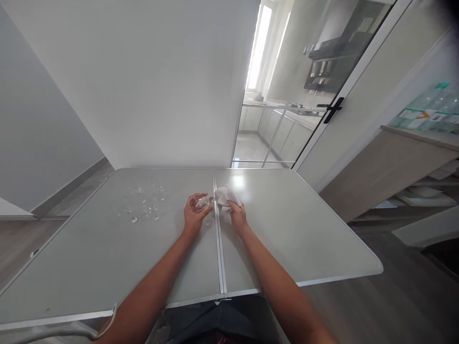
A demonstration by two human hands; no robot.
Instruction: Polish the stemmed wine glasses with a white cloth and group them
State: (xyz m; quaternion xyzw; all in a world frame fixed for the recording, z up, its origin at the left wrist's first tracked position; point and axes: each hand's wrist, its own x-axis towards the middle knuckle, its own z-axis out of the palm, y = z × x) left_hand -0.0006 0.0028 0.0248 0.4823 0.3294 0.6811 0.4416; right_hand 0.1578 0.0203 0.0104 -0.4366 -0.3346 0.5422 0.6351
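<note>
My left hand (194,209) is wrapped round the bowl of a small clear stemmed glass (202,204), which lies tilted on its side with its foot end toward the right. My right hand (236,211) grips a white cloth (225,197) bunched at the foot end of the glass. The cloth hides that end, so I cannot tell how much of it is covered. Both hands are just above the middle of the pale table (294,229), by its centre seam. On the left half of the table stand several clear glasses (145,203), hard to make out against the surface.
A white wall (172,86) rises behind the table. To the right is a glass door with a black handle (333,110), a kitchen showing through it. A wooden shelf (398,157) at the far right bears plastic bottles (426,112). A pale cable (107,325) hangs at the front-left edge.
</note>
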